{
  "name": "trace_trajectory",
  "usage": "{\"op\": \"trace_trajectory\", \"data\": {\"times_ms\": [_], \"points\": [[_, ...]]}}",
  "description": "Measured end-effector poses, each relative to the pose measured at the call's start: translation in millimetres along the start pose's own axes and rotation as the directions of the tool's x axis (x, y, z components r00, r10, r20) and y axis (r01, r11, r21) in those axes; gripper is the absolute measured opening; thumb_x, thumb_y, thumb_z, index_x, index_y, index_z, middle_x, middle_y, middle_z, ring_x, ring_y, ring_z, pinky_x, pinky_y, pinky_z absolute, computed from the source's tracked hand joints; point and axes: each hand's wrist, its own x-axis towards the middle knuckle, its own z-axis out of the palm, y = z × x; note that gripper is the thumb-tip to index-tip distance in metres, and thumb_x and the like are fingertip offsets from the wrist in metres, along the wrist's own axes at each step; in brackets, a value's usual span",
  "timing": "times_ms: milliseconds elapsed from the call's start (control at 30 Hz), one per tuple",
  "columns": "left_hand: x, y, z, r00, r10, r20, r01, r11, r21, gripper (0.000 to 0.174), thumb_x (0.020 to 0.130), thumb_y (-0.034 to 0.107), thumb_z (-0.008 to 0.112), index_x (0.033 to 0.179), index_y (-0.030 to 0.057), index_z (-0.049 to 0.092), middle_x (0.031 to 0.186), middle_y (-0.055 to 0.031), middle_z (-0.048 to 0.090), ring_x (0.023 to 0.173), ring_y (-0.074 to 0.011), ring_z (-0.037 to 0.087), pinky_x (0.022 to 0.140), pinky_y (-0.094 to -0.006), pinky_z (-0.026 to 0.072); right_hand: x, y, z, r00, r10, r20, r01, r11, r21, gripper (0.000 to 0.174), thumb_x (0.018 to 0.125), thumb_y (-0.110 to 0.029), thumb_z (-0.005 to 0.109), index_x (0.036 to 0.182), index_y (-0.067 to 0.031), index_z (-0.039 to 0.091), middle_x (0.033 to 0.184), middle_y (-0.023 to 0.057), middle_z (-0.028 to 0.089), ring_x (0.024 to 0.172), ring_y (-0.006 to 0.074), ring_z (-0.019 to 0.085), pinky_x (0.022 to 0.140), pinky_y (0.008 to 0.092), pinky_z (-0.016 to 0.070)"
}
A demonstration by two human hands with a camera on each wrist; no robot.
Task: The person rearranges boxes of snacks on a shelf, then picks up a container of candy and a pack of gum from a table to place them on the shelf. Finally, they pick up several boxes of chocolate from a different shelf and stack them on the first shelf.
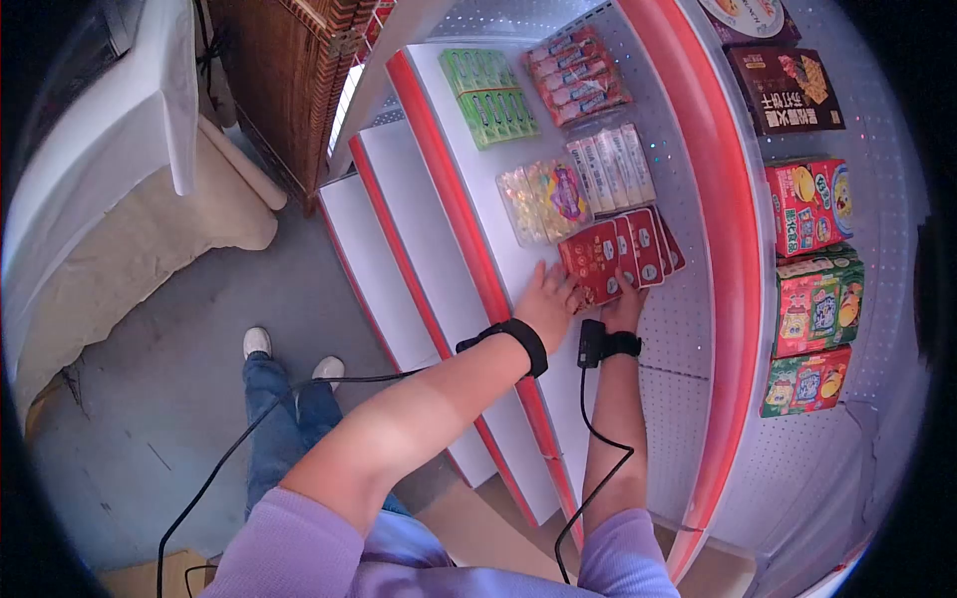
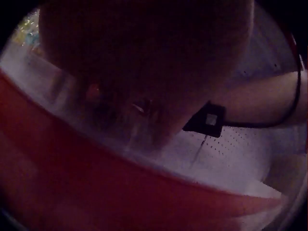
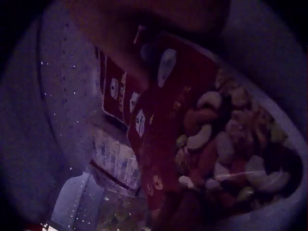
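A red packet of mixed nuts stands at the front of a row of similar red packets on the shelf. My left hand is at its near left edge, fingertips on the packet. At the lower right edge, my right hand grips the packet with its thumb on the front. The right wrist view shows the printed nuts large, with the right hand over the packet's top part. Dark shadow covers most of the left hand in the left wrist view.
Beyond the nut packets lie yellow candy bags, white wrapped packs, green packs and red-orange packs. A red-edged upper shelf holds snack boxes to the right. Lower steps drop away to the left. Cables trail from both wrists.
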Motion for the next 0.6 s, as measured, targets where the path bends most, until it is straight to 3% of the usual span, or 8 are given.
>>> {"op": "trace_trajectory", "data": {"times_ms": [67,133,200,233,300,367,433,600], "points": [[1,2,6,0.999,-0.001,0.035,-0.002,0.995,0.098,0.050,0.087,0.020,0.043,0.137,0.0154,0.041,0.142,-0.0104,0.036,0.132,-0.0371,0.029,0.109,-0.0542,0.0154,0,-4,3,0.998,-0.035,0.048,0.035,0.999,0.000,0.063,0.077,-0.003,0.068,0.131,-0.0112,0.038,0.124,0.0095,0.051,0.112,0.0266,0.050,0.092,0.0453,0.0452],[2,1,8,0.998,-0.029,-0.052,0.027,0.999,-0.042,0.049,0.089,0.020,0.041,0.138,0.0166,0.040,0.141,-0.0100,0.039,0.133,-0.0338,0.029,0.109,-0.0546,0.0142,8,-7,0,0.992,-0.074,0.103,0.074,0.997,0.007,0.056,0.080,-0.009,0.065,0.130,-0.0110,0.041,0.124,0.0098,0.052,0.112,0.0269,0.050,0.093,0.0447,0.0447],[3,2,-6,0.999,-0.028,-0.033,0.027,0.999,-0.036,0.049,0.089,0.021,0.041,0.138,0.0172,0.040,0.139,-0.0099,0.041,0.132,-0.0332,0.030,0.109,-0.0553,0.0144,31,-8,-21,0.969,0.105,0.224,-0.164,0.950,0.266,0.045,0.087,-0.024,0.058,0.127,-0.0086,0.045,0.125,0.0098,0.052,0.111,0.0268,0.052,0.094,0.0431,0.0436],[3,3,-10,1.000,-0.024,-0.014,0.024,0.999,-0.034,0.049,0.089,0.022,0.042,0.138,0.0178,0.040,0.137,-0.0098,0.042,0.131,-0.0325,0.031,0.108,-0.0559,0.0145,32,-13,-18,0.968,0.111,0.227,-0.171,0.949,0.265,0.045,0.087,-0.024,0.058,0.127,-0.0086,0.045,0.125,0.0098,0.052,0.111,0.0268,0.052,0.094,0.0431,0.0436],[4,2,-5,0.999,-0.025,-0.029,0.024,1.000,-0.008,0.049,0.088,0.022,0.042,0.138,0.0184,0.040,0.133,-0.0098,0.044,0.130,-0.0323,0.033,0.108,-0.0565,0.0147,29,-30,-10,0.978,0.086,0.191,-0.116,0.982,0.151,0.047,0.089,-0.033,0.053,0.127,-0.0065,0.046,0.126,0.0096,0.052,0.112,0.0266,0.052,0.096,0.0429,0.0425],[3,4,3,0.999,-0.021,-0.044,0.022,1.000,0.011,0.049,0.088,0.022,0.043,0.137,0.0190,0.041,0.129,-0.0098,0.047,0.128,-0.0320,0.034,0.108,-0.0571,0.0148,32,-26,-16,0.995,0.072,0.069,-0.082,0.985,0.151,0.046,0.090,-0.031,0.053,0.127,-0.0049,0.046,0.127,0.0100,0.053,0.111,0.0264,0.053,0.096,0.0420,0.0427],[1,4,9,0.984,-0.020,-0.174,0.030,0.998,0.056,0.047,0.087,0.022,0.044,0.134,0.0193,0.045,0.121,-0.0085,0.050,0.125,-0.0321,0.037,0.108,-0.0576,0.0154,36,-18,-18,0.996,0.077,-0.054,-0.072,0.993,0.094,0.045,0.091,-0.030,0.052,0.128,-0.0049,0.045,0.125,0.0103,0.054,0.112,0.0267,0.053,0.096,0.0425,0.0428],[6,7,11,0.979,-0.054,-0.198,0.055,0.998,0.001,0.043,0.087,0.022,0.044,0.129,0.0161,0.051,0.118,-0.0072,0.049,0.126,-0.0311,0.036,0.108,-0.0582,0.0159,35,-16,-18,1.000,0.011,0.008,-0.011,0.997,0.076,0.043,0.091,-0.028,0.053,0.128,-0.0060,0.044,0.125,0.0100,0.054,0.113,0.0262,0.052,0.097,0.0425,0.0424]]}}
